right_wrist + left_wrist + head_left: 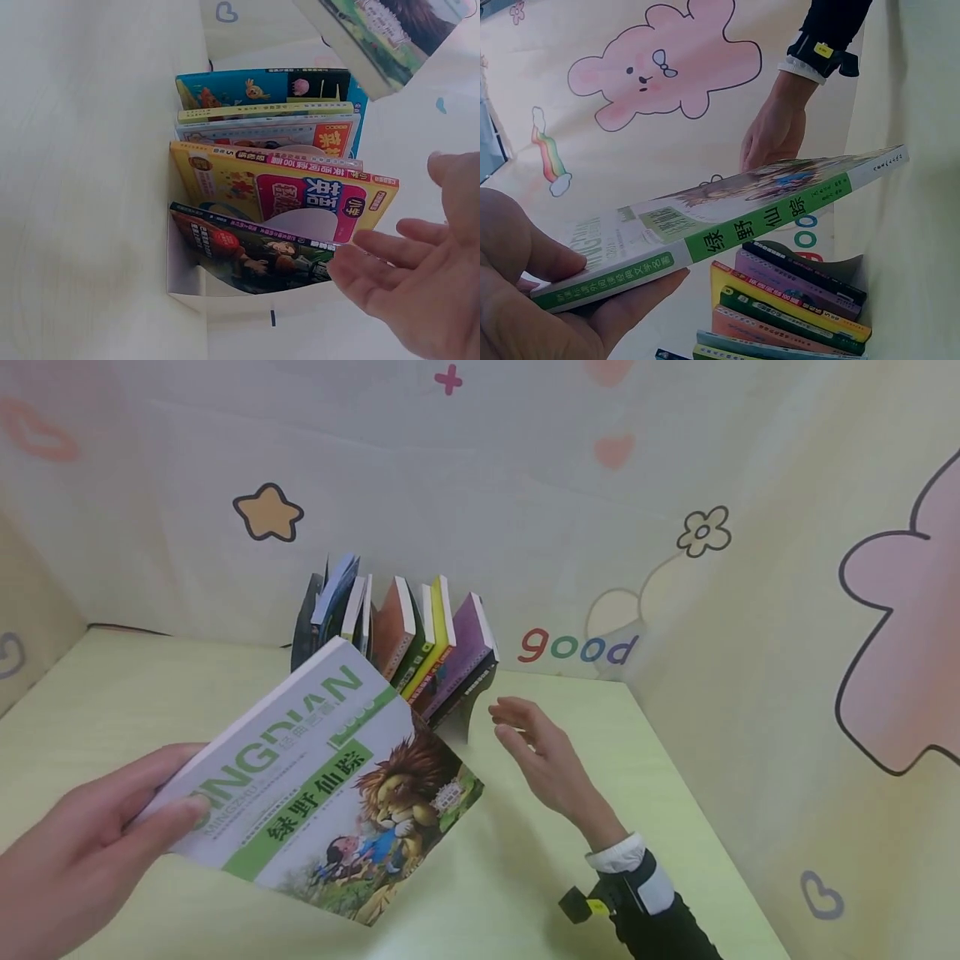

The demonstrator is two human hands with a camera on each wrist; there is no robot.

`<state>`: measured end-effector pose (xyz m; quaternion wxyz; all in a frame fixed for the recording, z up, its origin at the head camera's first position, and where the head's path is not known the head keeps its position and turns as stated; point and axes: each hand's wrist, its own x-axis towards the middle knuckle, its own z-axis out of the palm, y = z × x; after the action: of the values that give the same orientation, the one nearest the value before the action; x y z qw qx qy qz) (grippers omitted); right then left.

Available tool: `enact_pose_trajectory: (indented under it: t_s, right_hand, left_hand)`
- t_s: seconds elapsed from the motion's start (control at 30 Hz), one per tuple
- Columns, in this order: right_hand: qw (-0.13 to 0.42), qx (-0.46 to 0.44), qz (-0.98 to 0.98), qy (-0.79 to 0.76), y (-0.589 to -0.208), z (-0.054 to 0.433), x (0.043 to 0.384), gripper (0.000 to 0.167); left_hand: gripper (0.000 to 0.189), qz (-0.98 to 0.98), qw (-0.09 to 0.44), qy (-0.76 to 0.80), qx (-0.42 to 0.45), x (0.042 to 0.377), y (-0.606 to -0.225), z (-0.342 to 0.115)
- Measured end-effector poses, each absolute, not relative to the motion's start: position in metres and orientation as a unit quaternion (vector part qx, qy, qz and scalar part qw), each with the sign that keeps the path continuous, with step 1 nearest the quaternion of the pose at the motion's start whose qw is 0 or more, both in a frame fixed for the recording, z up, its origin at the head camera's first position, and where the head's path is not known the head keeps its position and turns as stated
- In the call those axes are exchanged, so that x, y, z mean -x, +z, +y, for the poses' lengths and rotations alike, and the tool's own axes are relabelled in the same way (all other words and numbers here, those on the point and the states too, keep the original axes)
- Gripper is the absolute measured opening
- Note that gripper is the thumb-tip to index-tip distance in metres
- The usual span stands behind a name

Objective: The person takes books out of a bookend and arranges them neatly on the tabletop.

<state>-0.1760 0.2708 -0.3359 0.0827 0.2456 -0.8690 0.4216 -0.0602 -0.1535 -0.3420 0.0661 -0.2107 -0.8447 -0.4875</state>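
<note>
My left hand [90, 843] pinches a paperback book [300, 810] at its near left end, thumb on the cover and fingers underneath. The cover is white and green, with a lion picture and Chinese lettering; its green and white spine [769, 217] shows in the left wrist view. This book is tilted in the air, overlapping a row of books [393, 631] behind it. My right hand [547, 760] holds nothing, its fingers loosely bent, just right of that row. From the right wrist, a dark-covered book [255, 255] and a yellow book [225, 184] stand nearest that hand.
A pale bookend [184, 279] stands at the row's right end, with the books leaning. Under everything is a light yellow-green tabletop [637, 777]. A printed cloth backdrop [510, 510] rises behind the table and along its sides.
</note>
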Motion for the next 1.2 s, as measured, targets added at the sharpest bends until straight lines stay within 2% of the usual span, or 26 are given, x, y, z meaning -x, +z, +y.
enact_pose_trajectory:
  t_s: [0.2, 0.5, 0.7, 0.87, 1.2]
  right_hand:
    - [0.038, -0.291, -0.856, 0.425, -0.335, 0.268, 0.171, 0.044]
    - [-0.006, -0.345, -0.825, 0.447, -0.334, 0.262, 0.167, 0.041]
    - [-0.037, -0.347, -0.816, 0.461, -0.335, 0.259, 0.167, 0.049]
    - [-0.059, -0.340, -0.816, 0.464, -0.337, 0.256, 0.168, 0.056]
    - [-0.116, -0.327, -0.800, 0.490, -0.348, 0.248, 0.168, 0.053]
  left_hand:
    - [0.046, -0.834, 0.028, -0.504, 0.221, 0.073, -0.328, -0.146]
    - [0.043, -0.790, -0.078, -0.563, 0.227, 0.096, -0.316, -0.131]
    - [0.046, -0.752, -0.148, -0.600, 0.229, 0.109, -0.317, -0.122]
    - [0.046, -0.737, -0.166, -0.613, 0.232, 0.118, -0.319, -0.114]
    - [0.050, -0.736, -0.177, -0.616, 0.217, 0.138, -0.322, -0.105]
